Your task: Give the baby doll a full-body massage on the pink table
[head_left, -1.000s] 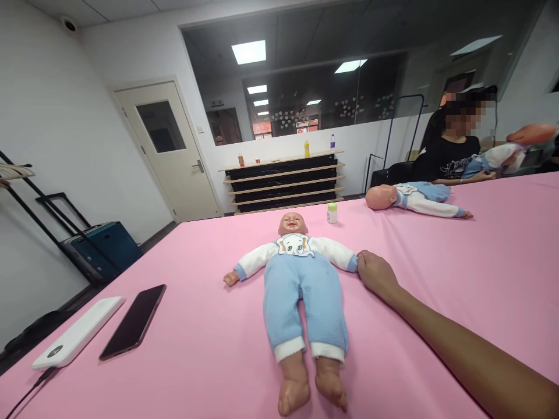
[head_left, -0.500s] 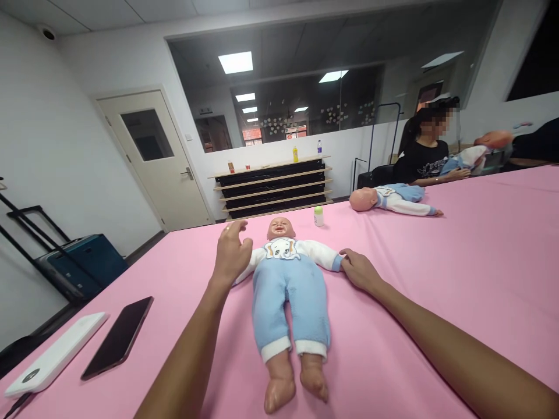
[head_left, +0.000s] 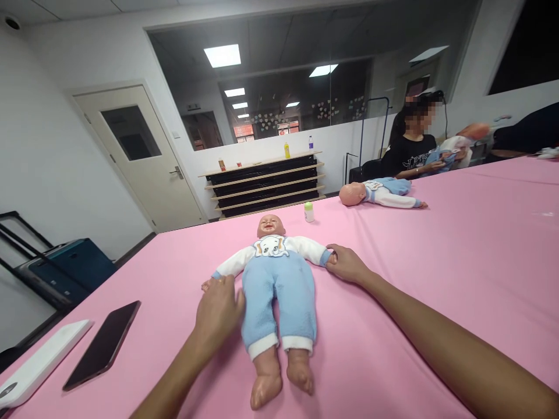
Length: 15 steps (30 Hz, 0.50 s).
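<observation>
A baby doll (head_left: pixel 277 279) in light blue trousers and a white-sleeved top with an elephant face lies on its back on the pink-covered table, head away from me and arms spread. My right hand (head_left: pixel 348 265) is closed around the doll's small hand (head_left: pixel 332 258), just past the blue cuff. Beside the doll's hip is my left hand (head_left: pixel 218 314), close to the doll's other hand (head_left: pixel 207 285). Its fingers bend downward with the thumb apart, and their tips are partly hidden.
A small green-capped bottle (head_left: pixel 309 212) stands beyond the doll. Another doll (head_left: pixel 378 192) lies at the back right, near a seated person (head_left: pixel 414 148) handling a third. A dark phone (head_left: pixel 102 344) and a white power bank (head_left: pixel 46 361) lie at the left; a suitcase (head_left: pixel 70 270) stands beyond.
My left hand has come down from beside the doll's head and shoulder to its hip, uncovering the doll's arm. My right hand stays at the doll's hand. The view has shifted slightly.
</observation>
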Each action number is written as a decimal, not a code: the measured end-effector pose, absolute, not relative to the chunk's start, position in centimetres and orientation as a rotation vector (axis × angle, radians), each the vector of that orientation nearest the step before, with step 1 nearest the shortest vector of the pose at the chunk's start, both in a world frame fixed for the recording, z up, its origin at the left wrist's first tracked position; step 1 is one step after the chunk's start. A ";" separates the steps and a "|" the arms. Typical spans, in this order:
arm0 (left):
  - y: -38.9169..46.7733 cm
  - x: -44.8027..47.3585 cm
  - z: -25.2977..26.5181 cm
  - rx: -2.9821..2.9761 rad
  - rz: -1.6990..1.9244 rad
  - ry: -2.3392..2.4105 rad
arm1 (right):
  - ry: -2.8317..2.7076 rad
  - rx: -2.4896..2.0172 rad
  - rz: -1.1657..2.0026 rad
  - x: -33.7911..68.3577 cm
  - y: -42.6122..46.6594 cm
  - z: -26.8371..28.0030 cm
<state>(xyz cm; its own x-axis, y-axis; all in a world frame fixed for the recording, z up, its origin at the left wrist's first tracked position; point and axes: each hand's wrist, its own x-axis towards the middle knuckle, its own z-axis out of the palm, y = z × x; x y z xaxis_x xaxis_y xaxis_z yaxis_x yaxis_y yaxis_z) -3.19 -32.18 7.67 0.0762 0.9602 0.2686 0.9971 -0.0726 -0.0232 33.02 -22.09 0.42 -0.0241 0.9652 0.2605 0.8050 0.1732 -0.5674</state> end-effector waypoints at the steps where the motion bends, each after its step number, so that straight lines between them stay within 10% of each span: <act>1: -34.4 -2.0 8.1 -2.203 -0.253 -2.000 | -1.854 -1.665 0.357 33.1 -22.0 0.4; 15: -44.0 1.8 2.9 -2.322 -0.222 -2.362 | -0.933 -1.261 0.914 34.7 -19.1 -1.8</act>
